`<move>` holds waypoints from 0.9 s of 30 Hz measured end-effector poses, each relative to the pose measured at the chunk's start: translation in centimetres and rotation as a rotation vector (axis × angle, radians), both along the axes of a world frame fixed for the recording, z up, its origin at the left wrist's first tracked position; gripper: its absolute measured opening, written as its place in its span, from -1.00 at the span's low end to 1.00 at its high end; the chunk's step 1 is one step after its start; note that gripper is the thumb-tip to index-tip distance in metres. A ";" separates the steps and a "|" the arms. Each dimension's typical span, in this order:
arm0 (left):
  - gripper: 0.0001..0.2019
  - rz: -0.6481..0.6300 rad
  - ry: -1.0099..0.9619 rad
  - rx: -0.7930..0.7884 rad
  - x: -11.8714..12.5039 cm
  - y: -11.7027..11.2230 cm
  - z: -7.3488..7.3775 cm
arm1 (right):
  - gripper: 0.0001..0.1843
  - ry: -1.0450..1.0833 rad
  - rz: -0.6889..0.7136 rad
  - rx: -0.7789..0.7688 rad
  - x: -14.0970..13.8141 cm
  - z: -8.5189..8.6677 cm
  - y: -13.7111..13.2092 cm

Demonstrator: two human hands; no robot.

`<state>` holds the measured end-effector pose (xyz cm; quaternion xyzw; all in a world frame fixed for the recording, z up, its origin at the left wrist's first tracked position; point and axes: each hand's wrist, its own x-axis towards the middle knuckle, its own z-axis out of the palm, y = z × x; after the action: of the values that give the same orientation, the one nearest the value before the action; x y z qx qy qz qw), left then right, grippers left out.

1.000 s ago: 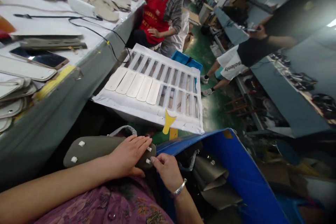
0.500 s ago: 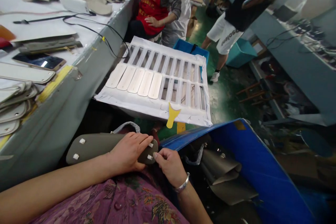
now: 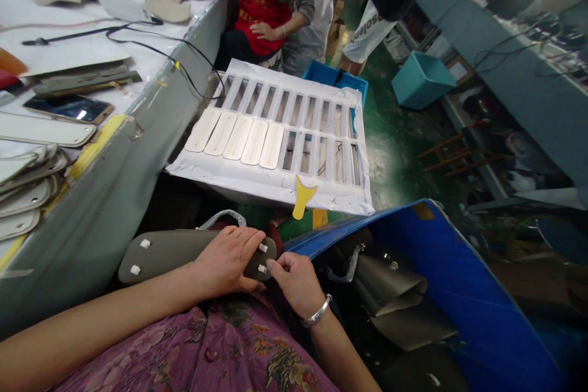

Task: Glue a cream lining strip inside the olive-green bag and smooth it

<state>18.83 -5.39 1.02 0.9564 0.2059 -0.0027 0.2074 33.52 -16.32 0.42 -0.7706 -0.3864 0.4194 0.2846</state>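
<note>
A dark olive-grey handbag (image 3: pixel 172 249) lies across my lap with its long rounded base facing up. Small white tabs (image 3: pixel 145 244) cover spots near both ends of that base. My left hand (image 3: pixel 229 259) lies over the base's right part, fingers together across it and thumb on the near side, gripping the bag. At the right end my right hand (image 3: pixel 296 282) has thumb and fingertips pinched at a white tab (image 3: pixel 263 268). Its fingers partly hide what they pinch. A plastic-wrapped handle (image 3: pixel 223 218) loops out on the bag's far side.
A blue bin (image 3: pixel 463 269) with more olive bags stands at my right. Ahead is a white slotted rack (image 3: pixel 257 176) bearing several pale strips (image 3: pixel 248 141) and a yellow tag. A worktable (image 3: pixel 151 110) runs along my left. Two other people are beyond the rack.
Both hands stay on the bag in almost the same pose. The view has shifted slightly, and the standing person at the back has moved left.
</note>
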 end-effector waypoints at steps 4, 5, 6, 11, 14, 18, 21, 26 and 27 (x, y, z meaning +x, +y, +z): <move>-0.26 0.009 -0.059 0.045 -0.4 -0.4 -0.4 | -0.71 0.035 -0.026 -0.018 -0.1 -0.4 0.2; -0.25 0.006 -0.095 0.065 -0.6 -0.5 -0.4 | -0.72 0.058 -0.040 -0.012 -0.1 -0.5 0.2; -0.24 -0.005 -0.133 0.084 -1.0 -0.5 -0.5 | -0.72 0.090 -0.058 -0.004 -0.1 -0.6 0.3; -0.61 -0.098 -0.245 0.139 -2.9 -0.3 0.0 | -0.74 0.295 -0.175 0.034 -0.1 -1.3 0.4; -0.67 -0.100 -0.254 0.126 -3.0 -0.1 0.0 | -0.71 0.351 -0.195 0.078 -0.2 -1.5 0.5; -0.61 -0.089 -0.232 0.065 -2.4 0.0 -0.3 | -0.46 0.021 -0.052 0.215 -0.3 -1.2 0.3; -0.56 -0.123 -0.204 -0.003 -3.3 0.7 0.0 | -0.49 -0.396 0.235 0.393 -0.5 -0.7 0.3; -0.10 0.028 -0.066 0.014 -9.8 3.3 1.5 | -0.23 -0.738 0.668 0.620 -1.6 0.9 2.8; -0.06 0.101 -0.024 0.021 -11.3 3.8 1.8 | -0.11 -0.752 0.741 0.625 -2.0 1.1 3.6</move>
<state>7.51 -1.61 2.78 0.9468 0.2515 0.0214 0.1996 31.49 -12.73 1.52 -0.5601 -0.8075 0.0564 0.1764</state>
